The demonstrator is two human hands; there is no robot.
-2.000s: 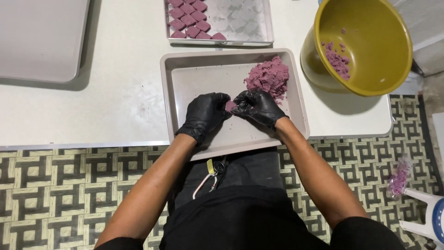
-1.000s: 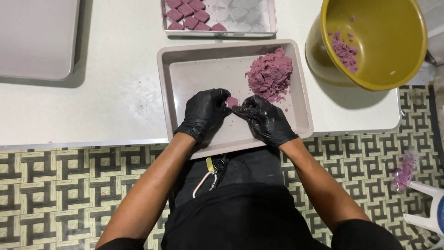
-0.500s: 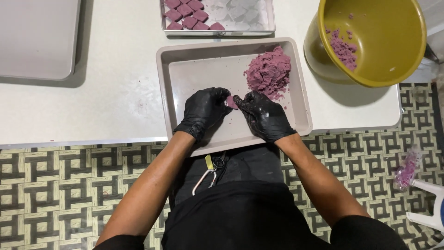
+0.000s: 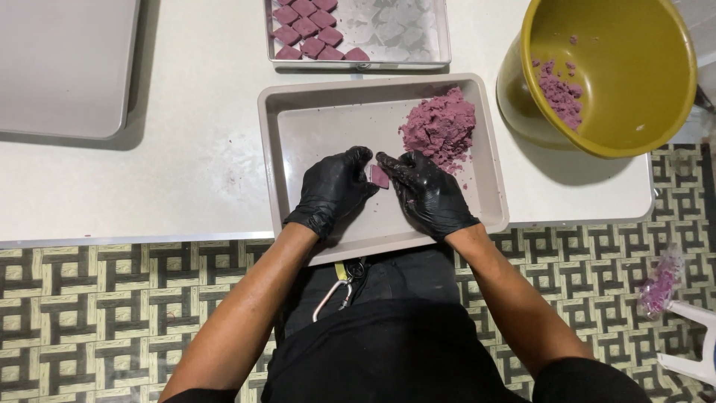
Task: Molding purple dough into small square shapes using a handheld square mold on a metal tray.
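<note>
Both gloved hands, left hand [image 4: 333,188] and right hand [image 4: 426,192], pinch the small purple piece [image 4: 379,176] between them, with the crumbly purple heap [image 4: 440,128] just far-right.

A single head-worn camera looks almost straight down from above the person's own torso, close over the near edge of a white bench [image 4: 149,186]. The forearms enter from the bottom of the frame, and the patterned floor [image 4: 112,298] fills the near strip. A grey tray [image 4: 298,104] sits centre, a yellow bowl [image 4: 656,112] far right, a metal tray [image 4: 440,30] cropped at the far edge.
</note>
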